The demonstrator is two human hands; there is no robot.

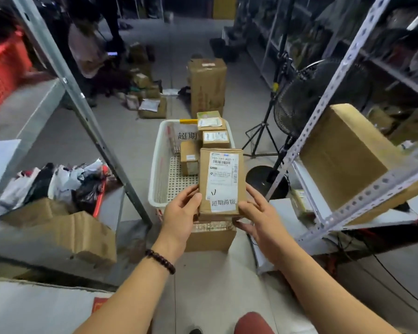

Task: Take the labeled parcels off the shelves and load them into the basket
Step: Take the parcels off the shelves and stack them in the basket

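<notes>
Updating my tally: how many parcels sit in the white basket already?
3 in the basket: far box, middle box, small box to its left. The held parcel may hide more; the green-topped box may sit beyond the rim.

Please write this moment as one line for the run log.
stage: loading | left hand: holds labeled parcel | right hand: holds labeled parcel | white basket: partly filled

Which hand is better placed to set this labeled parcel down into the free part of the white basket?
Probably left. The left hand grips the parcel nearest the bare floor of the basket; boxes fill its right side.
</notes>
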